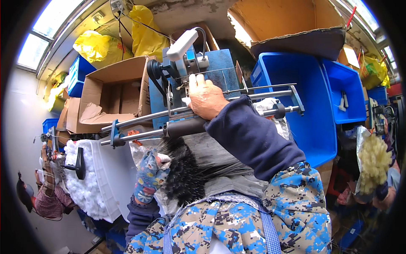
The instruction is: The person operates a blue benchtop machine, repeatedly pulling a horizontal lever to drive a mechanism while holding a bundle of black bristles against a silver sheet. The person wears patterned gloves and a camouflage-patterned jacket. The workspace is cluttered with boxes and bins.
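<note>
My bare right hand (206, 98) reaches in under the head of a small bench machine (182, 53). Its fingers are bent and pressed together on the work spot; what they hold is hidden, though a small white bit shows by the thumb. My left hand (151, 170), in a blue flowered glove, is closed beside a pile of black, spiky, feather-like strands (184, 171) on my lap. Whatever lies in its fingers cannot be made out. Metal rails (148, 117) with a dark roller (185, 128) cross between my hands and the machine.
An open cardboard box (114, 91) stands left of the machine, large blue bins (296, 106) right. A white tub (114, 178) of white fluffy material sits at my left, a black-handled tool (77, 164) over it. Other people work at both edges, one near pale yellow fluff (374, 161).
</note>
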